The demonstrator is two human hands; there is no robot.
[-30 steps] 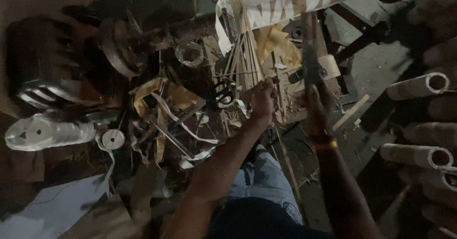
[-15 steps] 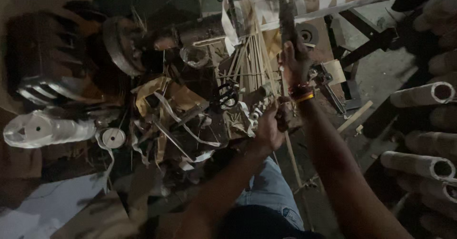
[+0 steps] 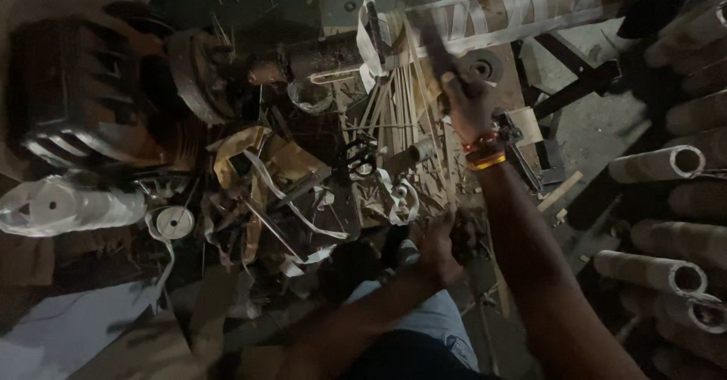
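Dark metal: the right hand (image 3: pixel 471 107) is fisted round a blurred tool handle (image 3: pixel 430 32) whose long axis slants up and left, away from the body. The left hand (image 3: pixel 441 242) is lower and nearer, fingers curled on something I cannot make out. One bundle of thin sticks (image 3: pixel 401 115) lies between them. Four cardboard tubes (image 3: pixel 657 164) are stacked to the right.
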